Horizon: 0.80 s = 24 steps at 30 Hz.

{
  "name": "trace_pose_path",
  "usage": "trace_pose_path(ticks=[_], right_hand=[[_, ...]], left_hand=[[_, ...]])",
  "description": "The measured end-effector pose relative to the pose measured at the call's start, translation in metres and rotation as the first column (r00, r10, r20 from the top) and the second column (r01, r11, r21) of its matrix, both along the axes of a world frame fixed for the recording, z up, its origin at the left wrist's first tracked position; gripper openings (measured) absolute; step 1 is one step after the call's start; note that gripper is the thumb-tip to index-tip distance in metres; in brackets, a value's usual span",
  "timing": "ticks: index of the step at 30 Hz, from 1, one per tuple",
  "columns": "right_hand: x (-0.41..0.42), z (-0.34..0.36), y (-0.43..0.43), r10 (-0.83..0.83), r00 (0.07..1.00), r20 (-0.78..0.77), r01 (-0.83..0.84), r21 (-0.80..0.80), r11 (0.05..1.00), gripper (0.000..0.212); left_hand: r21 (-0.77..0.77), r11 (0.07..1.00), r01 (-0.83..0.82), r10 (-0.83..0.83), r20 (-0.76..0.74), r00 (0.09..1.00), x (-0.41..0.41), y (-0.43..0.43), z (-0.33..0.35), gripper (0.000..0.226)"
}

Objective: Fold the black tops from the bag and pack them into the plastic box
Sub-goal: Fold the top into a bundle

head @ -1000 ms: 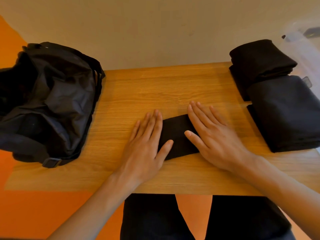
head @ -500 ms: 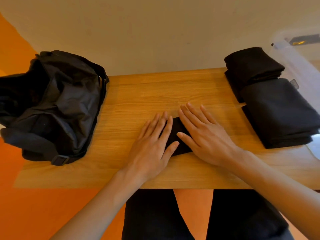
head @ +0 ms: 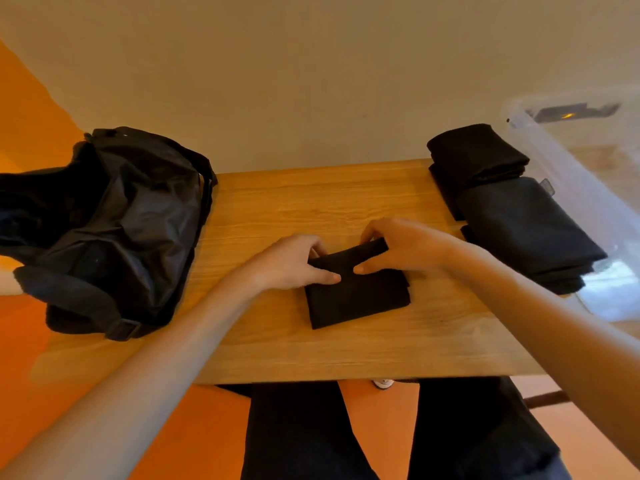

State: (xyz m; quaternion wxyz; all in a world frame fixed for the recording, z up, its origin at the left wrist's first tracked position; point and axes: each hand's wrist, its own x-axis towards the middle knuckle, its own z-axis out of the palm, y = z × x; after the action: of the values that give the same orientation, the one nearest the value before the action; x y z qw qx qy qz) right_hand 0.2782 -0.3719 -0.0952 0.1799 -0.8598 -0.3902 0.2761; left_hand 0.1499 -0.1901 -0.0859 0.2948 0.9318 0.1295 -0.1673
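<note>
A small folded black top (head: 356, 296) lies in the middle of the wooden table (head: 311, 209). My left hand (head: 294, 261) pinches its far left edge, thumb on top and fingers curled under. At the far right edge my right hand (head: 398, 247) grips the same top and lifts that edge a little. Two folded black tops (head: 519, 216) are stacked at the table's right end, the nearer one overlapping the farther. The clear plastic box (head: 588, 188) stands just right of them. An open black bag (head: 104, 223) sits slumped at the left end.
A beige wall rises right behind the table. The floor around is orange. My legs in dark trousers show below the table's near edge, and a white shoe tip (head: 382, 383) peeks out there.
Both hands lay flat on the top, pressing it. Now they have curled round its far edge and raised it. The view has pulled back and more of the top shows.
</note>
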Motion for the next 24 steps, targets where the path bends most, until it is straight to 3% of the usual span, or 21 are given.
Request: trace_pose_path(ticks=[2,5,9,13,17,20,24], right_hand=[[0.002,0.004,0.003,0.008,0.999,-0.047,-0.011,-0.062,0.998,0.046],[-0.003,0.008,-0.004,-0.012,0.996,-0.085,0.009,-0.033,0.999,0.037],[-0.019,0.015,-0.033,-0.137,0.976,-0.168,0.164,0.159,0.974,0.028],[-0.043,0.027,-0.066,-0.268,0.918,-0.291,0.366,0.364,0.857,0.023],[-0.063,0.037,-0.096,-0.361,0.811,-0.46,0.572,0.498,0.652,0.022],[-0.065,0.036,-0.111,-0.438,0.759,-0.481,0.649,0.517,0.558,0.024],[-0.067,0.019,-0.12,-0.529,0.714,-0.459,0.7,0.501,0.509,0.025]], left_hand=[[-0.01,0.997,0.074,-0.074,-0.101,0.992,0.009,0.0,0.007,0.034],[-0.04,0.991,0.129,-0.133,-0.117,0.984,0.015,0.001,0.014,0.03],[-0.322,0.946,0.033,-0.033,0.006,0.999,0.012,0.001,0.02,0.027],[-0.512,0.858,0.037,0.062,0.176,0.982,0.007,-0.01,0.023,0.029],[-0.703,0.711,0.015,0.211,0.234,0.949,0.013,-0.032,0.021,0.029],[-0.707,0.706,0.045,0.221,0.281,0.934,0.023,-0.052,0.023,0.028],[-0.696,0.718,0.01,0.258,0.28,0.925,0.036,-0.07,0.02,0.025]])
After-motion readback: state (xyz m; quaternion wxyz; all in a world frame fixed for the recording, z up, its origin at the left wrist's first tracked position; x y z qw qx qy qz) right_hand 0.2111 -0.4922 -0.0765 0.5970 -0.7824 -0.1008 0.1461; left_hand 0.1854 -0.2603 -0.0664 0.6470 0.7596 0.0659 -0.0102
